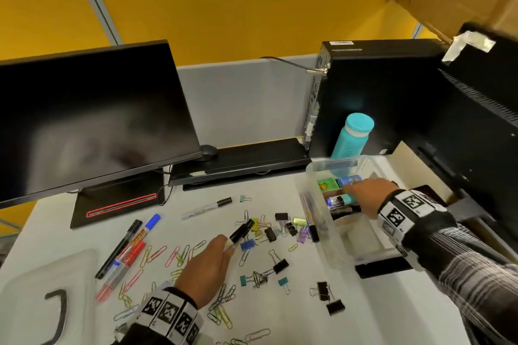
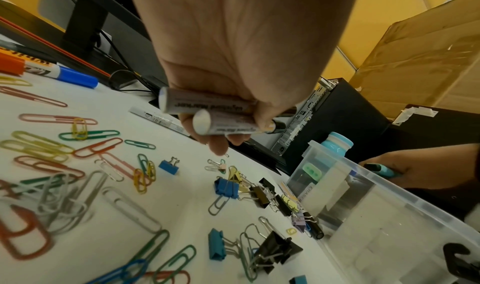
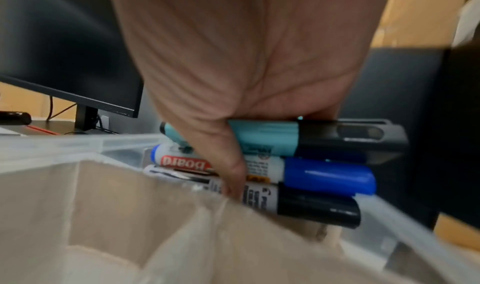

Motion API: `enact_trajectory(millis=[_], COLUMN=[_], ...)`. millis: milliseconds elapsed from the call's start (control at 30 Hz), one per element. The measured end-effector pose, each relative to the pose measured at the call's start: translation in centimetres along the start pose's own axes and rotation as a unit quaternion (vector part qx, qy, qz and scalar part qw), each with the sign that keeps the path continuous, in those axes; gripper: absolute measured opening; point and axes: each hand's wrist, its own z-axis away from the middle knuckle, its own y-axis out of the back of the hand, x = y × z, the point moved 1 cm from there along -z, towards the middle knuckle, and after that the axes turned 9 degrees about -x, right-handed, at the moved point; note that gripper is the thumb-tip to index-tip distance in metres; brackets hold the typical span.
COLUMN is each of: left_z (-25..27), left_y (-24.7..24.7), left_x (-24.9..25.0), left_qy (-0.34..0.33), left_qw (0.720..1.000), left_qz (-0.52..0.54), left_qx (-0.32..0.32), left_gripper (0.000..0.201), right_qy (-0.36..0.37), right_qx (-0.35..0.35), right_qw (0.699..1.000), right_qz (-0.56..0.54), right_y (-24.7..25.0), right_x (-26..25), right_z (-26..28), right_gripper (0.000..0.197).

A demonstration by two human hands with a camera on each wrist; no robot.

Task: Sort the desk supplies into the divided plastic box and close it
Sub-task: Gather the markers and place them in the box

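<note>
Gripping two smooth white-barrelled markers [image 2: 213,112] side by side, the left hand [image 1: 206,266] sits over the scattered wire paper clips [image 1: 157,253], their long axes pointing toward the translucent divided box [image 1: 330,244] on its right; the right hand [image 1: 367,194], nearer, holds a teal highlighter [image 3: 262,136] over the markers already laid lengthwise in a compartment

The head view looks down and forward over the desk [image 1: 294,300], monitor [image 1: 92,117] at upper left, box [image 1: 340,235] at right. The left wrist view sits low and close under the left hand [image 2: 241,63], facing the box [image 2: 389,212] at lower right, clips [image 2: 226,188] shared with the head view. The right wrist view, very near, looks past the right hand [image 3: 246,63] into the box [image 3: 103,216].
</note>
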Motion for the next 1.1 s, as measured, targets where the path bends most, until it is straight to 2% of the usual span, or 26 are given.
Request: enact_trajectory(millis=[100, 167, 267, 433, 533, 600, 700, 900, 1000, 1100], left_z=[0.1, 0.3, 0.7, 1.1, 1.0, 0.5, -1.1, -6.6, -10.3, -13.8], left_y=[0.0, 0.0, -0.3, -1.5, -1.6, -1.2, 0.2, 1.0, -0.3, -2.4], left_x=[0.1, 0.1, 0.1, -0.3, 0.8, 2.5, 6.8, 16.8, 21.2, 24.0], left_qy=[0.002, 0.005, 0.008, 0.020, 0.003, -0.016, -0.072, -0.166, -0.194, -0.180], left_qw=[1.000, 1.000, 1.000, 1.000, 1.000, 0.999, 0.996, 0.976, 0.952, 0.930], left_qz=[0.006, 0.005, 0.008, 0.001, -0.022, -0.037, -0.061, -0.135, -0.235, -0.317], left_qx=[0.001, 0.001, 0.003, -0.007, -0.013, -0.016, 0.005, 0.041, 0.013, -0.051], left_gripper=[0.023, 0.023, 0.021, 0.023, 0.026, 0.025, 0.024, 0.030, 0.032, 0.029], right_qy=[0.048, 0.068, 0.066, 0.063, 0.051, 0.003, -0.070, -0.108, -0.107, -0.106], right_qx=[-0.045, -0.043, -0.026, 0.095, 0.185, 0.199, 0.182, 0.282, 0.286, 0.282], right_qw=[0.997, 0.993, 0.991, 0.972, 0.932, 0.918, 0.894, 0.859, 0.861, 0.866], right_qz=[-0.047, -0.085, -0.110, -0.207, -0.308, -0.342, -0.404, -0.413, -0.407, -0.400], right_y=[-0.8, -1.2, -1.7, -2.9, -4.8, -7.0, -10.5, -12.7, -12.8, -12.7], right_x=[0.2, 0.6, 1.5, 3.8, 4.7, 4.9, 4.3, 2.7, 2.6, 2.6], right_z=[-2.2, -3.4, -4.1, -1.4, 1.3, 1.6, 0.9, 1.4, 1.4, 1.5], right_gripper=[0.046, 0.045, 0.034, 0.030, 0.028, 0.038, 0.057, 0.051, 0.050, 0.052])
